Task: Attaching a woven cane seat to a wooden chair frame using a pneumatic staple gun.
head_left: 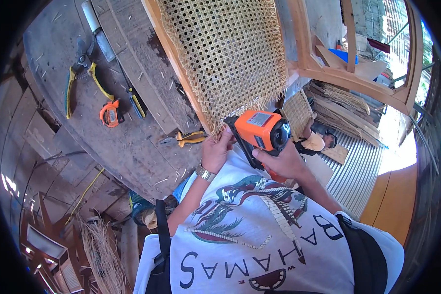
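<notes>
A frayed cane webbing panel [225, 54], set in a wooden frame [183, 73], reaches over the right side of the desk [137, 147] toward the person. The fingers of the left hand [215, 154] pinch its near left corner. The fingers of the right hand [285, 159] wrap an orange-and-black nail gun [257, 130], nose at that corner; contact is unclear. Just left lie yellow-handled pliers [191, 138]. Toward the desk's left edge are an orange tape measure [111, 114], a screwdriver [137, 103] and yellow-handled snips [85, 62].
</notes>
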`<action>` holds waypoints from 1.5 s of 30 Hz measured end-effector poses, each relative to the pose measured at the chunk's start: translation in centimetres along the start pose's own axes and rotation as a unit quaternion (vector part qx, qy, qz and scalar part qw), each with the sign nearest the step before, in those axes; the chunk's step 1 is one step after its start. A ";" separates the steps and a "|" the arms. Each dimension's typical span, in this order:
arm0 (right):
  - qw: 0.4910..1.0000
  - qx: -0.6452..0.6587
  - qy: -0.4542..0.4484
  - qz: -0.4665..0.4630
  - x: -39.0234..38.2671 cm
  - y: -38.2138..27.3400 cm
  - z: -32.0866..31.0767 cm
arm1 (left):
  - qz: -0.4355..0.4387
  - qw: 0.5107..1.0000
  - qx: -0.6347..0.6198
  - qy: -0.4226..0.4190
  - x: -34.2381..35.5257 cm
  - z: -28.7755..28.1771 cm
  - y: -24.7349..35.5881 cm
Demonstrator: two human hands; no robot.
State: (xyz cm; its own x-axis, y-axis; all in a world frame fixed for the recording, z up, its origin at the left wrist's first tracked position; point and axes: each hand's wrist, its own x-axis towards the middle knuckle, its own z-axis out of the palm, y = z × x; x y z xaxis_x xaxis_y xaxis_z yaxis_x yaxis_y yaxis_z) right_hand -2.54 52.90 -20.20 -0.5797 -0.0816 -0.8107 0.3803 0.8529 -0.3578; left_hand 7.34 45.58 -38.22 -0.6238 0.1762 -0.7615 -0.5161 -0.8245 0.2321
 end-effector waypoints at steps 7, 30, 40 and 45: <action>0.997 -0.048 0.014 -0.051 0.2 0.1 0.5 | 0.054 0.999 -0.001 -0.005 0.4 -0.2 -1.3; 0.992 -0.090 0.049 -0.072 0.4 1.8 2.8 | 0.076 0.997 -0.029 -0.013 0.3 -0.5 -1.8; 0.997 -0.065 0.037 -0.033 -0.3 0.7 2.2 | 0.015 1.000 -0.014 -0.014 -0.8 -1.4 0.3; 0.995 -0.062 0.039 -0.063 -0.1 1.3 2.0 | 0.048 0.999 -0.015 -0.003 -0.8 -1.0 0.0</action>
State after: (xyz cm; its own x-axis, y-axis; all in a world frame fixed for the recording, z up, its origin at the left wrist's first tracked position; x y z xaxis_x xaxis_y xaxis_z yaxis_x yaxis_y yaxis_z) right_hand -0.50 53.00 -21.52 -0.6724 -0.1555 -0.7237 0.2131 0.8956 -0.3904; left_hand 8.46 44.94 -38.17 -0.6728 0.0986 -0.7333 -0.4362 -0.8534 0.2854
